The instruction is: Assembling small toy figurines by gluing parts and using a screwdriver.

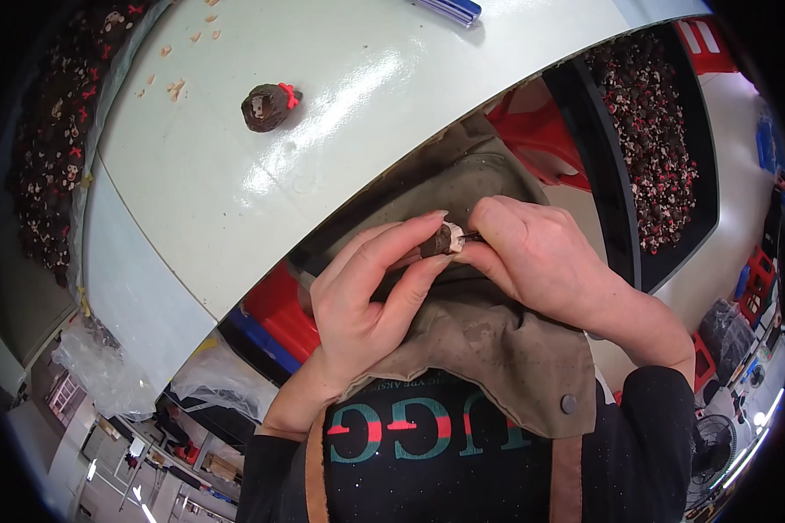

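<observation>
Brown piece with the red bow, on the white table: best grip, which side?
I'd pinch the rounded brown body across its middle, from above over the white table's near edge: nothing lies against its flanks. Stay off the red bow, which juts from its right end.

Glossy pale table (pixel 192 192), red plastic seat (pixel 545 131) beside it, light floor (pixel 737 157), fan (pixel 713 453), bright tube light (pixel 771 409)

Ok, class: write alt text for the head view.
The left hand holds a small brown-and-cream piece, while the right hand pinches a thin dark item at its cream end. A brown lump with a red bow lies on the white table.
</observation>
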`<act>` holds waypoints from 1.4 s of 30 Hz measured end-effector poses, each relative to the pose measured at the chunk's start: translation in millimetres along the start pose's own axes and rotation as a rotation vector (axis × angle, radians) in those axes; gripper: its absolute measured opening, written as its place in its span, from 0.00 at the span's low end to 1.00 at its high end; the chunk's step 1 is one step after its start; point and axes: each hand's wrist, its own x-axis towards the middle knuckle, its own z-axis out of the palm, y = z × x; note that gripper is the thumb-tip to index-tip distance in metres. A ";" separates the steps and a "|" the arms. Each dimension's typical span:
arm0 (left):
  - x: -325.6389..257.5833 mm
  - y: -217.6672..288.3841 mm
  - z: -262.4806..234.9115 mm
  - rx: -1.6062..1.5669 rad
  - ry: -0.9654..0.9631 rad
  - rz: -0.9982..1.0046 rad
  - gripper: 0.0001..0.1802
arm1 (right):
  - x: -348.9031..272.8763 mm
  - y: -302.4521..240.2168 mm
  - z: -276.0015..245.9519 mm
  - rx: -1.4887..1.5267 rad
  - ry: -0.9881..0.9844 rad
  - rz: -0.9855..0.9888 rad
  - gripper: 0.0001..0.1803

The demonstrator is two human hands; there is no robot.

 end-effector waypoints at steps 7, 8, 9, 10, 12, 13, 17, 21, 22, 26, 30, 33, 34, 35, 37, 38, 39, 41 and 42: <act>-1.0 -1.1 1.0 -0.011 0.001 -0.001 0.17 | 2.2 0.0 -1.6 -0.038 -0.055 0.010 0.14; -1.0 -1.7 1.3 -0.026 0.003 -0.005 0.17 | 2.8 1.2 -1.3 -0.033 -0.070 0.000 0.14; -1.3 -2.1 1.5 -0.042 0.005 -0.008 0.17 | 3.1 2.0 -1.0 -0.027 -0.086 -0.010 0.13; -1.3 -2.3 0.9 -0.042 0.004 -0.009 0.17 | 3.3 2.6 -1.1 -0.026 -0.086 -0.009 0.13; -1.6 -2.6 -0.6 -0.028 -0.020 -0.013 0.17 | 3.4 3.4 -1.7 -0.028 -0.103 -0.025 0.13; -1.3 -2.5 -0.5 -0.028 -0.021 -0.014 0.17 | 3.3 3.6 -2.4 -0.027 -0.103 -0.023 0.13; -1.3 -2.8 -0.9 -0.018 -0.032 -0.011 0.16 | 3.8 4.1 -2.8 -0.017 -0.135 -0.029 0.13; -1.0 -5.1 -1.1 0.004 -0.020 0.026 0.16 | 7.1 4.3 -3.4 0.046 -0.190 0.000 0.13; -1.2 -5.0 -1.5 0.006 -0.020 0.028 0.16 | 7.2 3.5 -3.7 0.047 -0.188 -0.002 0.13; -1.1 -6.7 -1.8 0.042 -0.001 0.089 0.16 | 7.6 2.5 -2.7 0.171 -0.247 0.069 0.14; -4.4 -7.6 -1.2 -0.031 0.011 -0.020 0.16 | 5.4 2.0 2.0 0.075 -0.119 0.022 0.14; -4.5 -8.0 -0.5 -0.057 0.016 -0.020 0.16 | 4.4 1.1 2.2 0.020 -0.072 -0.018 0.15; -4.5 -7.8 -0.3 -0.058 0.016 -0.021 0.16 | 4.0 0.8 2.1 0.019 -0.073 -0.017 0.15; -4.5 -7.4 -0.2 -0.078 0.014 -0.034 0.16 | 3.8 0.4 1.9 -0.020 -0.056 -0.027 0.15; -4.6 -6.9 0.0 -0.100 0.010 -0.048 0.16 | 3.7 0.0 1.0 -0.058 -0.040 -0.035 0.15; -4.5 -6.7 -0.2 -0.085 0.006 -0.038 0.16 | 3.9 0.0 0.4 -0.042 -0.071 -0.036 0.14; -4.4 -6.6 -0.5 -0.071 0.002 -0.027 0.16 | 4.1 0.0 -0.4 -0.027 -0.101 -0.038 0.14; -3.9 -6.0 -2.0 -0.053 -0.012 -0.008 0.16 | 4.1 -0.3 -3.0 0.031 -0.150 -0.013 0.13; -3.6 -5.4 -2.7 -0.034 -0.026 0.014 0.16 | 4.1 -0.3 -3.8 0.088 -0.197 0.010 0.13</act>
